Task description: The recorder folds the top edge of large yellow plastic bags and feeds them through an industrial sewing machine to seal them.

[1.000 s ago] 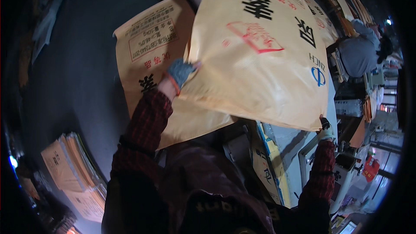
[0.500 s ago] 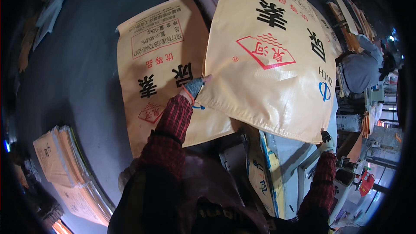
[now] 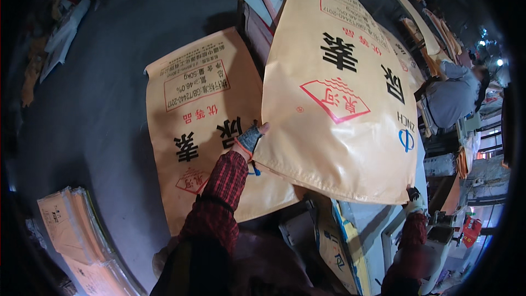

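Observation:
A large tan woven sack with black, red and blue print is spread out in front of me. My left hand, in a grey glove with an orange cuff, pinches its near left corner with the thumb on top. At its near right corner, my right hand grips the edge in a dark-fingered, pale glove. A second sack of the same kind lies to the left, partly covered by the held one and by my left forearm. The undersides of both sacks are hidden.
Bundles of folded tan sacks rest on the grey floor at the lower left. A pale table surface shows beneath the held sack. A person in grey bends at the right, near machinery and more stacked sacks.
The scene sits lower in the picture, as the view has tilted up. Both hands keep hold of the same corners of the tan sack, which remains spread between them.

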### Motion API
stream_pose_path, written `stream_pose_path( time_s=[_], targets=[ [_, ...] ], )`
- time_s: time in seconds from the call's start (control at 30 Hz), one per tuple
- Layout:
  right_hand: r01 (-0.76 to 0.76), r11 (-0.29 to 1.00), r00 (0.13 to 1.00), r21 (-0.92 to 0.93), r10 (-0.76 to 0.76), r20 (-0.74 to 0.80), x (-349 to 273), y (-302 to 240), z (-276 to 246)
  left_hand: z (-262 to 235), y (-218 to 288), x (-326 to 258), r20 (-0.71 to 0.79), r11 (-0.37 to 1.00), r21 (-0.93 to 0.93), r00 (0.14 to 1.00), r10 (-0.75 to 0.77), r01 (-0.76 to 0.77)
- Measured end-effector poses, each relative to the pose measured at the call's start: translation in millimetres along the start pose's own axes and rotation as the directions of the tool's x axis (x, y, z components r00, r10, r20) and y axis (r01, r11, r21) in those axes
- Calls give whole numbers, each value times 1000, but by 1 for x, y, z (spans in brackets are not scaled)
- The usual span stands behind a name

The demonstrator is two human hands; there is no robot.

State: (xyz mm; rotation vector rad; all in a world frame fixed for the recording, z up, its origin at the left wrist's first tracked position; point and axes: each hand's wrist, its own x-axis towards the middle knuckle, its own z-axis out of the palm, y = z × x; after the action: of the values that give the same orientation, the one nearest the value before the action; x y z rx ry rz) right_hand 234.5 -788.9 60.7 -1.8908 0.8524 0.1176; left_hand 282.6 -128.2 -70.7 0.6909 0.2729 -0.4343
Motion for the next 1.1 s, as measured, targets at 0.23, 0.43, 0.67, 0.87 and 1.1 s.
stream_pose_path(
  time_s=[0.23,0.43,0.67,0.87,1.1],
  targets=[
    [670,375,715,-640,-558,421,56,80,-56,-17,-11,70,236,964,169,958,165,-207],
    [25,972,986,233,-62,154,1,14,23,-6,-53,74,41,999,-24,999,-26,27],
    [129,983,971,131,-152,187,-3,24,10,-12,-9,23,225,996,57,971,-82,71],
    [64,984,982,164,-91,163,-1,37,-4,-35,0,-27,86,942,326,990,-114,80],
    [230,970,971,77,-235,55,-151,6,95,6,129,-143,-40,842,530,990,139,-97]
  ],
)
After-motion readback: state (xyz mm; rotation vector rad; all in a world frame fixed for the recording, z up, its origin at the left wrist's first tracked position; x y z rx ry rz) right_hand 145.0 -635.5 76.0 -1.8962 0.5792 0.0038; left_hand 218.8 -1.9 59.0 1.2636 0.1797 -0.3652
